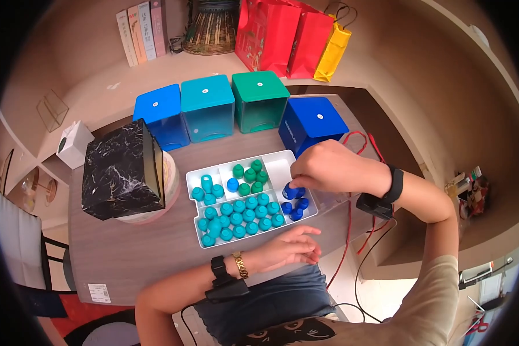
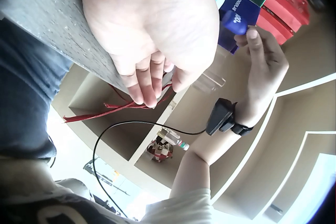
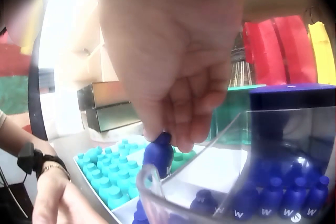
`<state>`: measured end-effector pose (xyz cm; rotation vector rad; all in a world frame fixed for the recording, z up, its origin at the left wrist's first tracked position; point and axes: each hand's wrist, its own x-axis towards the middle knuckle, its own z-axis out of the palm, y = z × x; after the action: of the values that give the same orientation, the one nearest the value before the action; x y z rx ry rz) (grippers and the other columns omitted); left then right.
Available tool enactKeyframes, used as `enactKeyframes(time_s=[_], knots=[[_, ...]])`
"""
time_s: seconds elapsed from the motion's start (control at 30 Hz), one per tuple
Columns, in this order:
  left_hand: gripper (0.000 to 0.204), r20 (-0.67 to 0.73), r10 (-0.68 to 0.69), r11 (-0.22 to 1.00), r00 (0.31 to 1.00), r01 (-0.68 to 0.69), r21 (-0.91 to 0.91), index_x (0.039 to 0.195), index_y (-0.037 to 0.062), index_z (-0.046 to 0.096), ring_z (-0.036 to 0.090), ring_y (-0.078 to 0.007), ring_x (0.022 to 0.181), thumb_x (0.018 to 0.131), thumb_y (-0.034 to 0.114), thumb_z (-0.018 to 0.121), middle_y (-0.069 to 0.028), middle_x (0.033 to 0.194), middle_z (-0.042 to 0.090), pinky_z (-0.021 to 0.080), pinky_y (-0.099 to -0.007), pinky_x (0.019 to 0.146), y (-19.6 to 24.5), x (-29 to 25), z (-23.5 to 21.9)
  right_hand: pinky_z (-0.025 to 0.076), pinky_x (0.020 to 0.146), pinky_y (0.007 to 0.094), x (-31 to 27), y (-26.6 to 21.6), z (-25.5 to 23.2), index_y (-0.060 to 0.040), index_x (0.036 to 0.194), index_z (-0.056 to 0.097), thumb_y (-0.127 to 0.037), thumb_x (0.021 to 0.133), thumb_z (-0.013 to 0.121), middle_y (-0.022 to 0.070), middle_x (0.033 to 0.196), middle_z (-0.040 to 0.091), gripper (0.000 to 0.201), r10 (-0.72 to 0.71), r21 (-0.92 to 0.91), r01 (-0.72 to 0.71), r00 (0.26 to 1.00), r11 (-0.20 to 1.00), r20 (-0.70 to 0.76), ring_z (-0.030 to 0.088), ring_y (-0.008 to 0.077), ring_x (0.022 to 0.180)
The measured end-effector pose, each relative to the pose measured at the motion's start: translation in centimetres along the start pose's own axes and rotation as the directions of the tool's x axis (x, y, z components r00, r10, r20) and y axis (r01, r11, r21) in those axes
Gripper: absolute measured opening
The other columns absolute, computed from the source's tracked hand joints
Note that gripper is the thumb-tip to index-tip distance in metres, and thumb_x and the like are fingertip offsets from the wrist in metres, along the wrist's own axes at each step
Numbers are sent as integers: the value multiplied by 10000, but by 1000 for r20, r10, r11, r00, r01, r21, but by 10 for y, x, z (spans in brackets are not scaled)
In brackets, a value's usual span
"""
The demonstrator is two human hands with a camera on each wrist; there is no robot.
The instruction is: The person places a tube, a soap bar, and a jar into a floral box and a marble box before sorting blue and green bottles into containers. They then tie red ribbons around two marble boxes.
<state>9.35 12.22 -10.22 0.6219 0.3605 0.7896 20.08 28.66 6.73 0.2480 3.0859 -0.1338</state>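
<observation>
My right hand (image 1: 330,166) pinches a dark blue bottle (image 3: 158,158) by its top, between thumb and fingertips. It holds the bottle over the right compartment of a white divided tray (image 1: 278,172), where several dark blue bottles (image 1: 296,214) stand at the near end. Teal bottles (image 1: 249,215) fill the front compartment. A few more teal ones (image 1: 206,183) are at the back left, and green bottles (image 1: 250,176) sit beside one brighter blue bottle (image 1: 232,184). My left hand (image 1: 285,249) holds nothing, fingers loosely extended near the table's front edge.
Behind the tray stand blue (image 1: 157,105), teal (image 1: 206,109), green (image 1: 260,86) and dark blue (image 1: 313,118) boxes. A clear bin (image 3: 220,187) with dark blue bottles sits right of the tray. A black marbled box (image 1: 121,170) is at left; red cords (image 1: 349,230) hang at right.
</observation>
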Motion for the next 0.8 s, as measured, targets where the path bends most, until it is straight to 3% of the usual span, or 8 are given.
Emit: enactKeyframes(time_s=[0.23, 0.43, 0.47, 0.57, 0.67, 0.8], knots=[[448, -4, 6, 1000, 1000, -6, -3, 1465, 28, 389, 618, -233, 1163, 1052, 111, 544, -140, 1194, 602, 508, -412, 1056, -1, 1, 1, 516, 619, 396, -26, -3, -31, -43, 829, 740, -278, 904, 732, 128, 718, 706, 247, 136, 205, -121, 989, 971, -61, 681, 299, 665], [431, -19, -10, 999, 1000, 11, 36, 1460, 31, 400, 608, -217, 1163, 1059, 128, 525, -133, 1197, 600, 502, -423, 1063, 2, 1, 2, 529, 644, 350, -49, 3, -57, -34, 873, 751, -210, 897, 742, 115, 699, 703, 178, 251, 280, -230, 967, 932, -39, 704, 254, 674], [432, -18, -8, 999, 1000, 9, 38, 1459, 31, 401, 608, -216, 1162, 1058, 130, 527, -132, 1198, 600, 502, -423, 1064, 2, 1, 2, 523, 626, 329, -54, 7, -58, -12, 919, 757, -156, 877, 774, 105, 761, 705, 151, 259, 309, -237, 965, 921, -34, 687, 202, 686], [435, -18, -7, 999, 1000, 8, 33, 1463, 24, 399, 609, -224, 1164, 1059, 124, 524, -137, 1206, 600, 498, -424, 1063, 1, 1, 1, 543, 643, 335, -66, 24, -52, -16, 957, 757, -119, 840, 787, 111, 846, 723, 159, 261, 339, -237, 965, 910, -25, 701, 202, 731], [438, -17, -16, 1000, 1000, 16, 21, 1467, 14, 396, 608, -232, 1169, 1060, 119, 522, -138, 1214, 600, 495, -419, 1062, 2, 0, 2, 543, 677, 363, -72, 39, -33, -24, 924, 733, -80, 815, 736, 130, 812, 717, 122, 167, 231, -151, 985, 961, -48, 714, 264, 776], [433, -18, -26, 999, 999, 27, 26, 1449, 25, 415, 610, -205, 1155, 1057, 152, 546, -114, 1203, 604, 497, -404, 1065, 5, -1, 4, 542, 685, 401, -77, 50, -6, -23, 889, 702, -10, 769, 679, 128, 834, 700, 122, 161, -1, -161, 986, 987, -44, 695, 323, 808]])
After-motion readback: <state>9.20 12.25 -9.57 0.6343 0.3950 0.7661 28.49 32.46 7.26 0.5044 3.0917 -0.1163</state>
